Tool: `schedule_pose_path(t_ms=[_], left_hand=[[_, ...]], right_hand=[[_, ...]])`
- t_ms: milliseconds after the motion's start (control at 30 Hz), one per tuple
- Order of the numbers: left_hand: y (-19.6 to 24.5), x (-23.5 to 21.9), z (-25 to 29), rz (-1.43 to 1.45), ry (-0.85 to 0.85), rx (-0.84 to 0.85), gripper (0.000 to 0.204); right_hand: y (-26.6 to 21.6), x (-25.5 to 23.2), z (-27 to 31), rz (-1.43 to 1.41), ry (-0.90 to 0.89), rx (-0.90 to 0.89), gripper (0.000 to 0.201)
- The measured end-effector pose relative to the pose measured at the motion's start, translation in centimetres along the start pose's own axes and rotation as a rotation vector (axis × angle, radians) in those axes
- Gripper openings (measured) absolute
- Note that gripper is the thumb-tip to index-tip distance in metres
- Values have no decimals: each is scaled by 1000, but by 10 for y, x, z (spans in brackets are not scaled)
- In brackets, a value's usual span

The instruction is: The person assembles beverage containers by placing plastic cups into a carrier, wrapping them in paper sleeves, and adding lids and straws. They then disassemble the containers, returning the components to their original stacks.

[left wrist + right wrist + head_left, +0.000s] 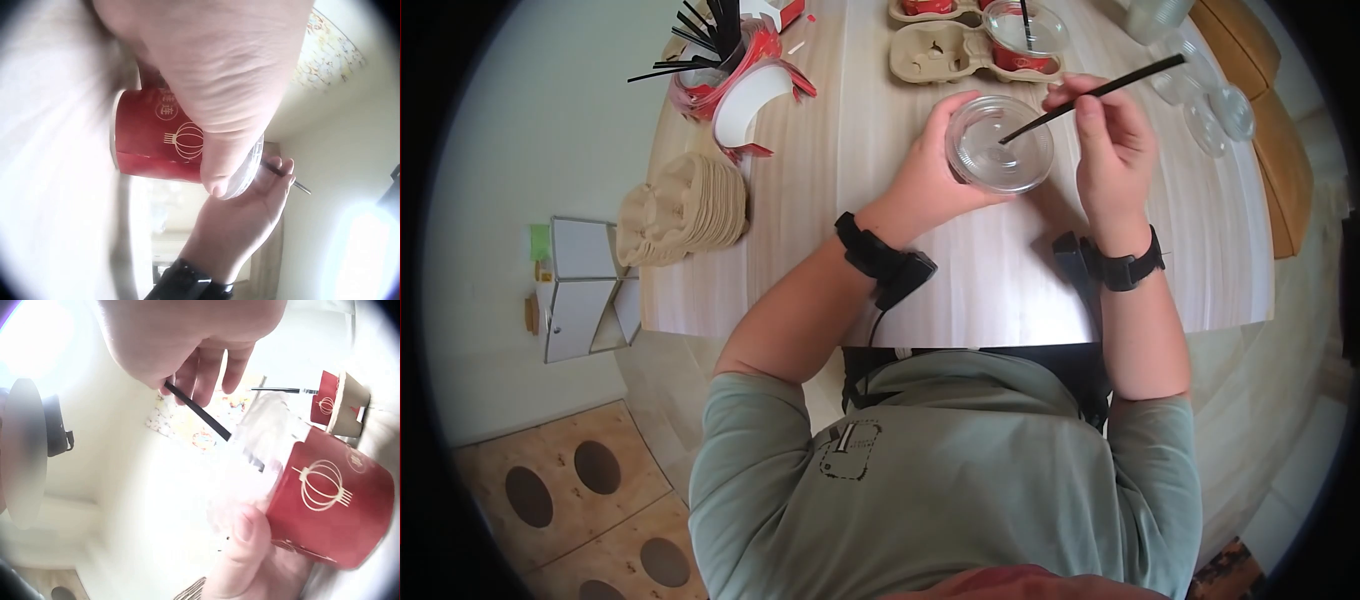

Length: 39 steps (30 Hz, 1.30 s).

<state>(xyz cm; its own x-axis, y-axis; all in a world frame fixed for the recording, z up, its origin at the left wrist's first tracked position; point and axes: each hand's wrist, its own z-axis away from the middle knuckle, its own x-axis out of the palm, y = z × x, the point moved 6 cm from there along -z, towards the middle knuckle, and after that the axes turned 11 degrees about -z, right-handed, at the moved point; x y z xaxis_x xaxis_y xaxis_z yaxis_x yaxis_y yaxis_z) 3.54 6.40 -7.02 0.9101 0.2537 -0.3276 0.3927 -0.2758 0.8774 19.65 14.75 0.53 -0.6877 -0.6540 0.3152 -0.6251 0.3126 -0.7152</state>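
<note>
Here's the red cup (pixel 147 140), up in the upper middle of the head view above the bench (pixel 800 250), with the left hand (pixel 930 185) wrapped round its side, fingers and thumb clamped on it, likely to steady it while leaving the clear lid (pixel 985 165) exposed. Over to the right, the right hand (pixel 1118 155) pinches the black straw (pixel 1120 85) well up its length, probably so the lower end can angle freely to the lid's middle; whether it's through, I can't tell.
</note>
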Motion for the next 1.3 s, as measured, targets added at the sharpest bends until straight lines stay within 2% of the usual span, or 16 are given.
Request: schedule_pose_path(t_ms=[100,233,300,367,400,467,533,600,700,800,867,933,1033,1167,1300], left_hand=[[-3,1,-1,-64,-35,3,114],[-4,1,2,88,-58,-62,134],[1,0,5,176,-66,-69,142],[-3,-7,3,155,-44,94,143],[3,-10,2,146,-34,175,144],[6,-20,1,86,59,174,138],[28,-31,0,-150,162,262,125],[63,-35,8,-564,274,434,107],[118,-16,15,-796,208,676,51],[141,-12,13,-902,98,722,24],[159,-21,2,-815,149,713,24],[164,-41,-4,-799,190,679,21],[175,-95,-18,-802,345,595,21],[172,-204,-35,-798,596,379,18],[149,-309,-46,-718,734,176,21]], right_hand=[[-12,-19,-6,-68,94,-186,25],[-23,-26,-10,-196,186,-224,24],[-15,-26,-7,-91,181,-199,23],[-7,-22,-2,-61,176,-173,18],[-11,-15,-3,54,97,-228,18],[-18,-2,-4,289,-59,-336,19],[-27,15,-3,372,-162,-276,30],[-24,22,0,504,-288,-344,37],[-23,30,2,596,-347,-403,41],[-28,34,2,589,-372,-431,41],[-24,32,1,566,-386,-409,40],[-24,34,0,515,-363,-346,41],[-19,33,0,520,-392,-190,46],[-4,34,6,665,-507,-60,62],[2,34,10,713,-550,49,72]])
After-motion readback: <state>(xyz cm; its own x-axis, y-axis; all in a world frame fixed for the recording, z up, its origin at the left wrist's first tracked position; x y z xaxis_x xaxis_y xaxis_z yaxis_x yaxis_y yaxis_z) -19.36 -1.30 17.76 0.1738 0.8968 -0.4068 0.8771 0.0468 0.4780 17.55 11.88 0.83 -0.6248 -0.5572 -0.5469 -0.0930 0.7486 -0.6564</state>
